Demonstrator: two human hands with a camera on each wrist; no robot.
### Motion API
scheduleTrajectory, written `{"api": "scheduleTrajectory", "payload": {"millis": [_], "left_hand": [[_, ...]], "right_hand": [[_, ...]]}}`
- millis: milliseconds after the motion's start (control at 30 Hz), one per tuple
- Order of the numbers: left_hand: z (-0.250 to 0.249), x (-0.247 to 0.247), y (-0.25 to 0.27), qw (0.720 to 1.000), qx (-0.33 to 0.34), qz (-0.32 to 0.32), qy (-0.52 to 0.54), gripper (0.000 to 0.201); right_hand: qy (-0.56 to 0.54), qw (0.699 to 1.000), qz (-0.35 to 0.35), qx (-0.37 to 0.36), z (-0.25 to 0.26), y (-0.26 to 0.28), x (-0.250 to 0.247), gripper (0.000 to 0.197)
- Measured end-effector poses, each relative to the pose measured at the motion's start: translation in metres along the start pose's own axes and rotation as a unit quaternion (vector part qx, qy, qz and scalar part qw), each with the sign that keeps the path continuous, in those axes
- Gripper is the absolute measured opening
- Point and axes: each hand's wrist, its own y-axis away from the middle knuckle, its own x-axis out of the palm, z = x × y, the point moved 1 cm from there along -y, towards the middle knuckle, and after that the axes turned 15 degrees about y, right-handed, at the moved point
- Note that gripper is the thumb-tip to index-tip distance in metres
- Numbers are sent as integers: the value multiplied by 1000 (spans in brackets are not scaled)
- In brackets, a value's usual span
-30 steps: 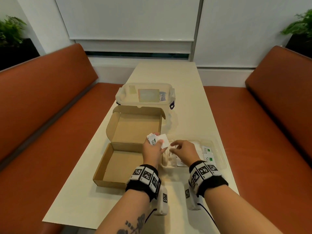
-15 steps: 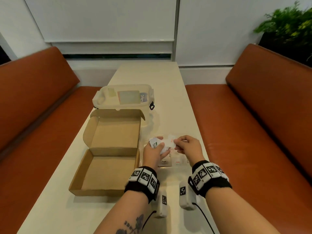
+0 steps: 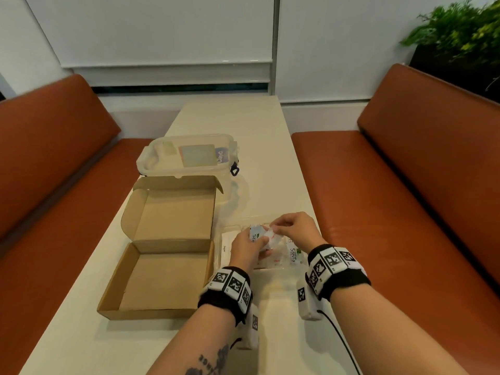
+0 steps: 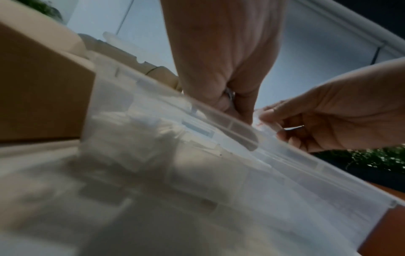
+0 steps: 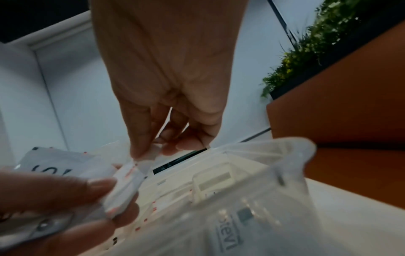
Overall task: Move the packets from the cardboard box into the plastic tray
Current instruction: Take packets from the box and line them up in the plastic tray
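Over the plastic tray (image 3: 226,234), the left hand (image 3: 247,249) is gripping a small bunch of white packets (image 3: 257,234) in curled fingers, while the right hand (image 3: 295,228) is pinching one red-printed packet (image 5: 144,159) from that bunch between thumb and fingertip. More packets are lying flat in the tray, and just left the cardboard box (image 3: 162,266) is sitting open, with a lidded clear container (image 3: 189,154) standing beyond it on the table (image 3: 257,125).

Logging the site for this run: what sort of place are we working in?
Probably a cafe or canteen booth: a long cream table between two orange padded benches, a planter of greenery behind one, and sweetener packets in the plastic tray.
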Motion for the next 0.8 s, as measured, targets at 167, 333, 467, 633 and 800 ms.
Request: {"api": "scheduleTrajectory", "payload": {"millis": [167, 333, 467, 633, 800], "left_hand": [[2, -14, -6, 993, 51, -87, 53, 21], [3, -19, -7, 985, 82, -113, 104, 23], [5, -20, -6, 985, 82, -111, 103, 20], [5, -20, -6, 985, 82, -108, 102, 21], [5, -20, -6, 986, 77, -103, 108, 21]], "right_hand": [[13, 999, -3, 38, -13, 5, -1, 13], [116, 992, 28, 45, -21, 13, 7, 14], [187, 981, 28, 40, -20, 17, 15, 21], [244, 970, 6, 21, -19, 23, 22, 25], [318, 947, 33, -9, -15, 21, 28, 37]]}}
